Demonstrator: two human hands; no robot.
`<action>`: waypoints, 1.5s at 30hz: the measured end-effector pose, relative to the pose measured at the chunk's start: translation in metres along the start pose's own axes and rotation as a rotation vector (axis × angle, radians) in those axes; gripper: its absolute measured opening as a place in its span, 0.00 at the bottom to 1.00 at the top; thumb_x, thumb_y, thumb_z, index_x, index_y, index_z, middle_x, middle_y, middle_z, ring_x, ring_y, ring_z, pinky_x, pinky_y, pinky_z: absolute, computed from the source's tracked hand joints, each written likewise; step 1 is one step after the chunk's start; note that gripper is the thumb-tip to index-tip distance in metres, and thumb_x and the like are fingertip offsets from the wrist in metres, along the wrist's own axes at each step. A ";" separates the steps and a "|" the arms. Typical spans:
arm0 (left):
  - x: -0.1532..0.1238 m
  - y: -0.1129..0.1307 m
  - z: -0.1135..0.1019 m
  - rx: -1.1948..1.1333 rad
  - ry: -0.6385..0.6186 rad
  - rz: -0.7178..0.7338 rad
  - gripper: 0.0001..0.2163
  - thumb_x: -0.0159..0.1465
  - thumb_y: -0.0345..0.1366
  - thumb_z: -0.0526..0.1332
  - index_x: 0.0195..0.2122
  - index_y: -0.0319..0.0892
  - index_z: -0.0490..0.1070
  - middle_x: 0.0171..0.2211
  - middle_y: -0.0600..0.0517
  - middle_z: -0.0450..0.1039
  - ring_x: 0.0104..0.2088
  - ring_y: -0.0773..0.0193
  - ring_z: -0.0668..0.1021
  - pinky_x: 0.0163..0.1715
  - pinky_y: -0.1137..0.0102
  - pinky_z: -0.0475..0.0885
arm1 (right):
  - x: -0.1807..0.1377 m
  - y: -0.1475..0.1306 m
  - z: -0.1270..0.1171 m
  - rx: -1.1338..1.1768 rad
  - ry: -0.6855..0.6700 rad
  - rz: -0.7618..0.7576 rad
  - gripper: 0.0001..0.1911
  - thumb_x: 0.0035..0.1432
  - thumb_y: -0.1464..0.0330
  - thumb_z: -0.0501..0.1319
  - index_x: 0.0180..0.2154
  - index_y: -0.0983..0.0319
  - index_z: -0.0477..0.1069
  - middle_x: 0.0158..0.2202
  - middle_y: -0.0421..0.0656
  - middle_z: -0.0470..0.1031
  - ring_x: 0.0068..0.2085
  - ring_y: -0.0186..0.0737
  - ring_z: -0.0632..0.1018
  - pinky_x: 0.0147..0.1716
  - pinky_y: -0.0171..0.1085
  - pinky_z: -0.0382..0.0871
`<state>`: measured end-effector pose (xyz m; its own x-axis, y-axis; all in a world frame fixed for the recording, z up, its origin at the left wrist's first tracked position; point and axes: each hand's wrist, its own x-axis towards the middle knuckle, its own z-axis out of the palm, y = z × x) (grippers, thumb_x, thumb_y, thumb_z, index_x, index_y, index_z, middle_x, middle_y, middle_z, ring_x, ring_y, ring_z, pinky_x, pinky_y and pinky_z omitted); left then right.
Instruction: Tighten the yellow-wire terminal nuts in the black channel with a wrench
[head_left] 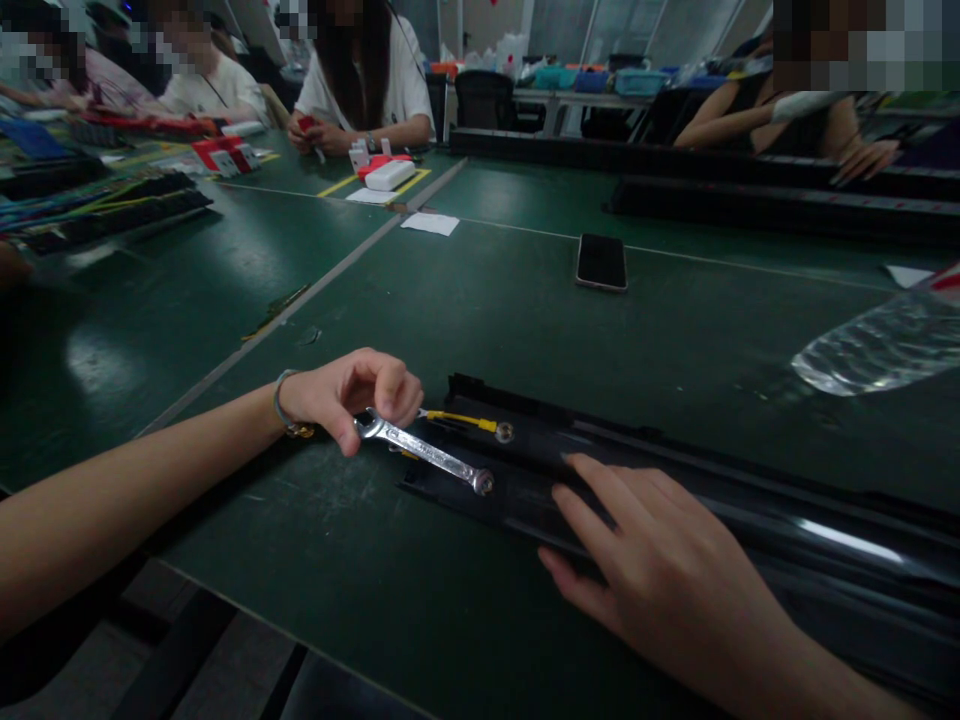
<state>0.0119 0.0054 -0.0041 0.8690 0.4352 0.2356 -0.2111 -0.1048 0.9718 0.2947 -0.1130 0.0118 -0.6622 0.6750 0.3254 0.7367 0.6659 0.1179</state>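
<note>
A silver combination wrench (427, 452) slants across the end of a long black plastic profile (622, 432). Its ring end sits over a fastener on the profile. At the wrench's open end, my left hand (367, 395) has its fingers curled, with the thumb and forefinger gripping it. Behind the wrench a short yellow wire (459, 418) runs to a second round metal fastener (503, 432). My right hand (652, 540) lies over the profile with its fingers spread, and no object shows in it. The profile's far part runs out of view at the right.
A phone (601, 262) lies beyond the profile, and a clear plastic bottle (874, 350) is at the right. Paper (430, 224), a white-and-red device (390, 176) and wired black strips (112, 210) are farther off. Several people sit around the green table (337, 580).
</note>
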 end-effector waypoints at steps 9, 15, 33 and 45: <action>0.003 0.006 0.005 0.034 -0.116 0.001 0.13 0.44 0.34 0.69 0.23 0.42 0.63 0.18 0.57 0.61 0.21 0.68 0.67 0.23 0.71 0.66 | -0.001 0.000 0.001 0.003 -0.002 0.005 0.12 0.50 0.65 0.56 0.33 0.64 0.72 0.39 0.53 0.73 0.34 0.45 0.72 0.33 0.42 0.65; 0.000 0.005 0.005 0.043 -0.129 -0.023 0.14 0.40 0.33 0.70 0.22 0.44 0.64 0.18 0.56 0.63 0.20 0.67 0.68 0.22 0.70 0.68 | 0.000 0.000 0.000 0.003 0.006 0.003 0.12 0.50 0.65 0.55 0.33 0.65 0.72 0.39 0.53 0.73 0.35 0.45 0.72 0.32 0.41 0.65; 0.000 0.005 0.002 0.005 -0.040 0.016 0.11 0.46 0.32 0.68 0.27 0.40 0.66 0.20 0.56 0.63 0.24 0.68 0.68 0.27 0.71 0.65 | 0.000 0.000 0.001 0.003 0.008 0.003 0.12 0.51 0.65 0.55 0.33 0.65 0.73 0.39 0.53 0.73 0.34 0.45 0.72 0.32 0.41 0.65; -0.003 -0.001 -0.009 0.088 0.172 -0.009 0.11 0.45 0.33 0.70 0.29 0.43 0.73 0.21 0.53 0.67 0.24 0.66 0.69 0.25 0.70 0.66 | 0.000 0.000 0.001 -0.001 0.007 -0.002 0.12 0.50 0.65 0.55 0.32 0.65 0.73 0.39 0.53 0.73 0.34 0.45 0.72 0.32 0.41 0.65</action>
<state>0.0054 0.0120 -0.0061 0.7795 0.5823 0.2309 -0.1571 -0.1752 0.9719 0.2947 -0.1126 0.0110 -0.6625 0.6714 0.3320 0.7356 0.6667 0.1197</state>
